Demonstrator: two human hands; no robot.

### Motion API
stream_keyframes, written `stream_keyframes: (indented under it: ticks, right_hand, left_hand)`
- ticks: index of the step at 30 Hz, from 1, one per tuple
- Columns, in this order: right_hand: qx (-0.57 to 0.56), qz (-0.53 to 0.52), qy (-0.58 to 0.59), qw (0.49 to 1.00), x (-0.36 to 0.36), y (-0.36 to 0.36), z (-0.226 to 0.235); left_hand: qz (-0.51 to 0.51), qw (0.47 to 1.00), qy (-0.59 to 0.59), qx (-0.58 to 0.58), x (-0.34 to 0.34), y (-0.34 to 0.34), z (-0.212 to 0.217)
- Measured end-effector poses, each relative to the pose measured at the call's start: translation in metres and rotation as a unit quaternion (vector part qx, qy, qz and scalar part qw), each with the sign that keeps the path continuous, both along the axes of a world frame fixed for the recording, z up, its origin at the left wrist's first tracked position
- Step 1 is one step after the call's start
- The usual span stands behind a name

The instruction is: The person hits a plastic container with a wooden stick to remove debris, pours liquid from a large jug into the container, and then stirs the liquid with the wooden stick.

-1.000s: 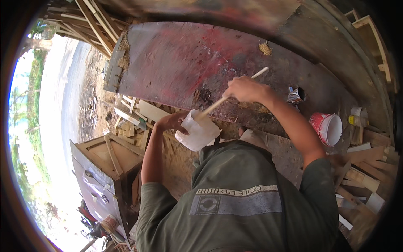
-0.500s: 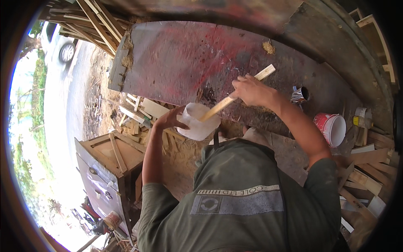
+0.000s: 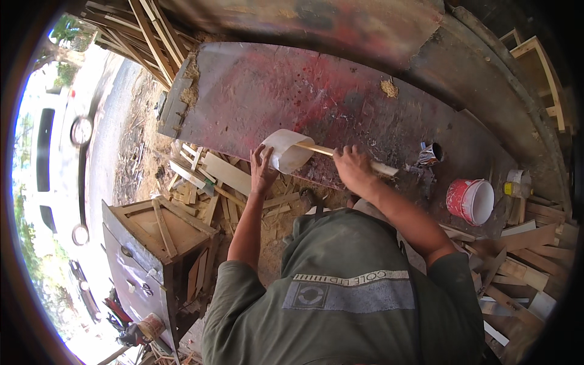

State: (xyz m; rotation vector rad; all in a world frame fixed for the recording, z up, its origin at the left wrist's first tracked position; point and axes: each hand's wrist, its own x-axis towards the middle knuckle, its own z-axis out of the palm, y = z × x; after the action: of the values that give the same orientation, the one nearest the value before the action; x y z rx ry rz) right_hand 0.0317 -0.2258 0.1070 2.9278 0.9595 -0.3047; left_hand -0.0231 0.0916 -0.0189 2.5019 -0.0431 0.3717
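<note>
My left hand (image 3: pixel 263 172) grips a whitish, translucent plastic container (image 3: pixel 281 152) by its left side, at the near edge of the workbench (image 3: pixel 243 91). The container lies tilted, its mouth toward the right. In my right hand (image 3: pixel 354 170) is a flat wooden stick (image 3: pixel 316 148), gripped around its middle. Its left end reaches into the container's mouth, so the tip is hidden; the other end sticks out to the right of my fist. What the container holds cannot be made out.
To the right on the bench stand a small open tin (image 3: pixel 431 153), a red-and-white bucket (image 3: pixel 471 201) and a yellow-capped bottle (image 3: pixel 517 190). Wood offcuts (image 3: pixel 228 173) lie below the bench, more (image 3: pixel 526 267) at right. A wooden cabinet (image 3: pixel 161 234) stands at left.
The container has moved up to the bench edge and tipped over toward the right. My right hand has come lower, and the stick has swung from a steep slant to nearly level. A vehicle outside has moved.
</note>
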Motion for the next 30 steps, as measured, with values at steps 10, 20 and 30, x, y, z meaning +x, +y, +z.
stream_keyframes:
  ticks: [10,20,30]
  right_hand:
    - [0.048,-0.019,0.085,0.995,-0.022,-0.003,0.029]
    - [0.165,-0.017,0.202,0.965,-0.045,-0.046,0.026]
    - [0.14,-0.087,0.108,0.98,-0.045,-0.048,-0.008]
  left_hand:
    - [0.024,0.997,-0.045,0.061,-0.015,0.012,-0.004]
    - [0.02,0.99,-0.005,0.141,-0.022,-0.006,0.005]
    - [-0.008,0.98,-0.027,0.195,-0.018,-0.016,-0.001]
